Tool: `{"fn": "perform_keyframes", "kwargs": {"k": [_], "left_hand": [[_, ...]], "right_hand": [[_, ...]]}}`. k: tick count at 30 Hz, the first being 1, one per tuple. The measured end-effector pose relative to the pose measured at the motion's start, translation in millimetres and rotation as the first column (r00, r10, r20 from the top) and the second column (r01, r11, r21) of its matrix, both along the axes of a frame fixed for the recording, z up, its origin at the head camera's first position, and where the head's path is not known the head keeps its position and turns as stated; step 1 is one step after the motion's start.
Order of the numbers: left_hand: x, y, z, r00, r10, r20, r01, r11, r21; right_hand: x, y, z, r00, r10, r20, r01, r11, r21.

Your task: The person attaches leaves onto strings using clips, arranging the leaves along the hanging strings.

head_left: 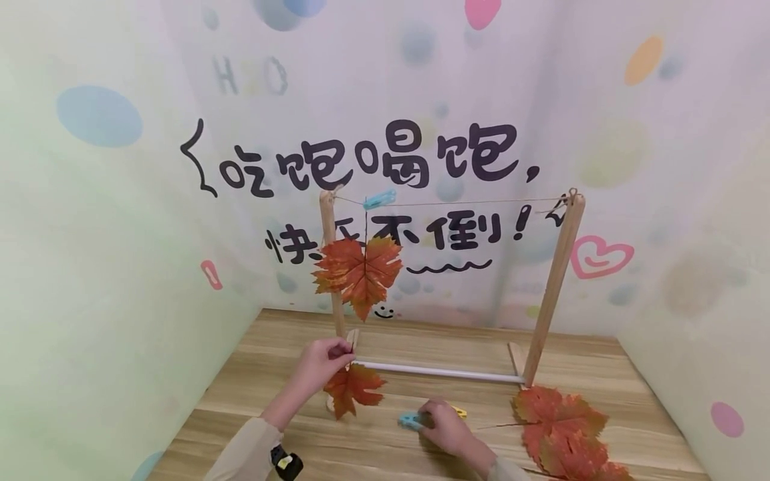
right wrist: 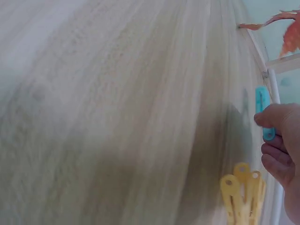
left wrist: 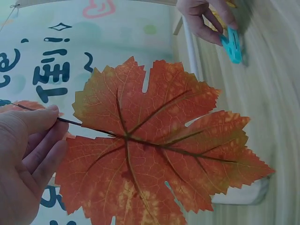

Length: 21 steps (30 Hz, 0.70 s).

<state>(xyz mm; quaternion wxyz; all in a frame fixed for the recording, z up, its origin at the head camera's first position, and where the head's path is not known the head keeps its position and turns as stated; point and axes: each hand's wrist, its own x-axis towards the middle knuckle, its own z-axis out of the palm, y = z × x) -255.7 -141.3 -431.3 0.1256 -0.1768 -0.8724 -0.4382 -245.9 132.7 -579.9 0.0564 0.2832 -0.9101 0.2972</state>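
Observation:
An orange-red artificial maple leaf (head_left: pixel 356 389) hangs below my left hand (head_left: pixel 325 359), which pinches its dark stem between thumb and fingers. In the left wrist view that leaf (left wrist: pixel 154 140) fills the middle. Low over the tabletop, my right hand (head_left: pixel 448 429) holds a light-blue clothespin (head_left: pixel 410 420) between thumb and fingers, also clear in the right wrist view (right wrist: pixel 263 112). Beside this hand lie several yellow clothespins (right wrist: pixel 241 194). Above, another leaf (head_left: pixel 361 267) hangs from the string (head_left: pixel 475 202) by a blue clothespin (head_left: pixel 380 199), near the left post.
Two wooden posts (head_left: pixel 555 287) carry the string, with a white rod (head_left: pixel 439 371) joining them near the tabletop (head_left: pixel 252 374). Several overlapping maple leaves (head_left: pixel 562 421) lie at the right, stems toward my right hand. A printed wall (head_left: pixel 421 87) stands behind.

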Motion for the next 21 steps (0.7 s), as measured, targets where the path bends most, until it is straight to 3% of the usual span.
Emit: {"fn": "perform_keyframes", "kwargs": {"k": [6,12,21], "left_hand": [[-8.7,11.6,8.6,1.000,-0.023,-0.021,0.024,0.998,0.055],[-12.5,24.6,15.0,1.000,-0.014,-0.026,0.015,0.998,0.054],[-21.4,40.9,31.4,0.994,-0.089,-0.057,0.092,0.995,0.042]], "right_hand": [[-2.2,9,20.7,1.000,-0.008,-0.002,0.008,0.999,-0.035],[-3.2,27,50.5,0.996,0.071,0.051,-0.065,0.992,-0.110],[-1.7,48,103.2,0.988,0.087,-0.129,-0.094,0.995,-0.047]]}}
